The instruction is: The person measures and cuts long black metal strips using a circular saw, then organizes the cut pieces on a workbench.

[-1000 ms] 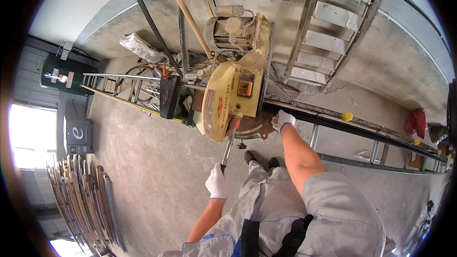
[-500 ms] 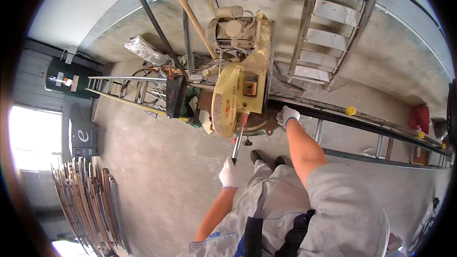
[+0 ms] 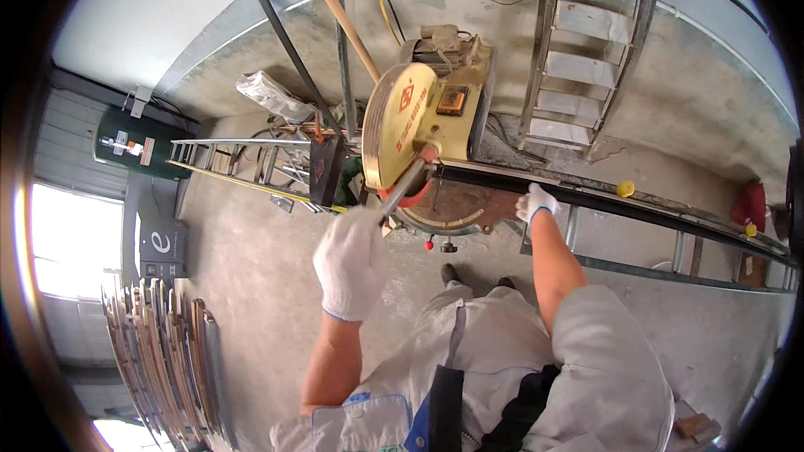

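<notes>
A yellow cut-off saw [image 3: 462, 124] with a round blade guard [image 3: 402, 113] stands before me, its head tipped up. My left hand [image 3: 352, 264], in a white knit glove, is closed round the end of the saw's lever handle [image 3: 407, 182]. A long black metal bar [image 3: 607, 199] runs from under the saw head out to the right. My right hand [image 3: 536, 202], gloved too, grips this bar just right of the saw's brown round base [image 3: 456, 208]. Its fingertips are partly hidden against the bar.
A metal ladder-like frame [image 3: 670, 273] runs under the bar to the right. A stepladder [image 3: 543, 59] leans on the back wall. Left of the saw are a dark box [image 3: 325, 169] and another ladder frame [image 3: 239, 142]. Long strips [image 3: 159, 351] are stacked at lower left.
The saw head has swung up, and my left hand has risen with its handle. My right hand has shifted a little to the right along the bar, away from the saw.
</notes>
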A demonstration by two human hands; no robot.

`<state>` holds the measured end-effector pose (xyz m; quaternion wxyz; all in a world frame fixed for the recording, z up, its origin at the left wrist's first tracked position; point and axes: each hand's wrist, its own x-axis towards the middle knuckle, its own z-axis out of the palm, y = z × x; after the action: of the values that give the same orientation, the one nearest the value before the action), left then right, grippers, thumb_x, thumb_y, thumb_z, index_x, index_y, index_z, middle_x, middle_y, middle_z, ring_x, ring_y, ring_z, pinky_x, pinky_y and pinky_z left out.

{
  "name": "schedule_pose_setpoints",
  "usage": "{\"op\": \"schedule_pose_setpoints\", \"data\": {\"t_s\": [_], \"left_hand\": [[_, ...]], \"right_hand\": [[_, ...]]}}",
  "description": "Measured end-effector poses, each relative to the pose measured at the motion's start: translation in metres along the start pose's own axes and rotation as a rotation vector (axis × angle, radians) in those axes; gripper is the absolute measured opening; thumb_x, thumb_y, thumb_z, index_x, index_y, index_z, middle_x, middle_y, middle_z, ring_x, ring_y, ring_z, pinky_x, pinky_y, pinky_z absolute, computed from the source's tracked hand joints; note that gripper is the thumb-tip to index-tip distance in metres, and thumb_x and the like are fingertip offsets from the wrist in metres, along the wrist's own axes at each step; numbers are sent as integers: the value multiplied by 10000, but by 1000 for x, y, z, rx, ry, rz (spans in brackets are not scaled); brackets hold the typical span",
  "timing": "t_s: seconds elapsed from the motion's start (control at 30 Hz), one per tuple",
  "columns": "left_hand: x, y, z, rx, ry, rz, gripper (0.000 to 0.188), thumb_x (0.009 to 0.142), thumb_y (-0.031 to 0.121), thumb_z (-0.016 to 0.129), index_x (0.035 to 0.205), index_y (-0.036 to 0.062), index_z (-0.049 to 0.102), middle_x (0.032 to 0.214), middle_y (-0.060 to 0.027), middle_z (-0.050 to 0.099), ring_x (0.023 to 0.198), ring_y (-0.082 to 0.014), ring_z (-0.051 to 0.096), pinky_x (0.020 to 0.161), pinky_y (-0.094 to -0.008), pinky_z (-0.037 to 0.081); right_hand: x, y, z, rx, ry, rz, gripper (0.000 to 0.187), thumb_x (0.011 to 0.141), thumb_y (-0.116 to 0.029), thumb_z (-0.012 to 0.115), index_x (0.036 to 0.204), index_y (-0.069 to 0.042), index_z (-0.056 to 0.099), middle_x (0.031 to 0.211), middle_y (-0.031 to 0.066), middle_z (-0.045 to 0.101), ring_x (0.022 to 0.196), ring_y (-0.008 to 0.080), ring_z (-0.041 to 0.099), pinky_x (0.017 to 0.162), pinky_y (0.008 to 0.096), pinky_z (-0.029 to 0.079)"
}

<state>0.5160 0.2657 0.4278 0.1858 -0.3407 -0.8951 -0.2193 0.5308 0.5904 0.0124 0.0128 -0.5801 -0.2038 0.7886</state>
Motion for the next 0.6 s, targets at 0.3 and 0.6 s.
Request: {"op": "schedule_pose_setpoints", "data": {"t_s": [0.3, 0.6], "left_hand": [[45, -47, 1, -478, 215, 90, 332, 863, -42, 615, 1194, -27, 627, 1013, -180, 695, 910, -336, 685, 802, -382, 551], [-103, -264, 64, -442, -915, -211, 334, 934, 336, 569, 1164, 118, 674, 1056, -180, 709, 950, -390, 685, 826, -473, 547]], "right_hand": [[0, 0, 2, 52, 363, -151, 178, 900, -105, 633, 749, -101, 540, 588, 65, 527, 440, 197, 488, 408, 390, 402], [76, 155, 149, -132, 253, -154, 305, 894, -338, 676, 760, -64, 686, 594, 74, 601, 480, 231, 577, 447, 417, 454]]}}
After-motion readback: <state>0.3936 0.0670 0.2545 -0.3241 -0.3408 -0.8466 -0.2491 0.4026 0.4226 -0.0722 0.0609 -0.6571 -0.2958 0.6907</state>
